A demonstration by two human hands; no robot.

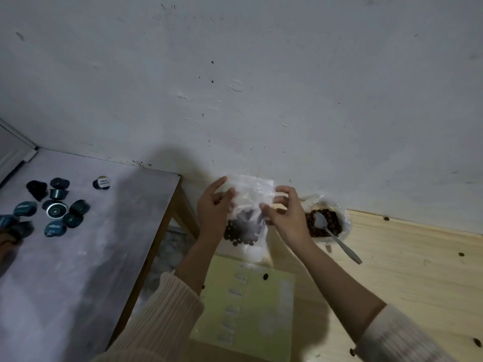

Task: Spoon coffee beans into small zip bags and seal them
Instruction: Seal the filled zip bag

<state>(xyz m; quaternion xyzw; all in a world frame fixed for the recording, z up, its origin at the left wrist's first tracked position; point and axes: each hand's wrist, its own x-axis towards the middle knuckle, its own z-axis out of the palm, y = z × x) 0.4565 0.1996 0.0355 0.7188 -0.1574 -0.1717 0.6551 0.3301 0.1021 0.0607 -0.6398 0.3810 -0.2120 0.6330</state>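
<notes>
Left hand [213, 205] and right hand [286, 218] each pinch the zip bag [252, 188] mid-air, coffee beans [241, 231] sagging below the grip, spoon [342, 245] parked just right of it; sealing likely, so keep bag upright, press strip end to end.

Cream ribbed knit sleeves [162, 317] pushed up, forearms bare.

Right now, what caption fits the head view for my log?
The left hand and right hand pinch a part-filled zip bag near its top; spoon lies in the bowl.
</notes>
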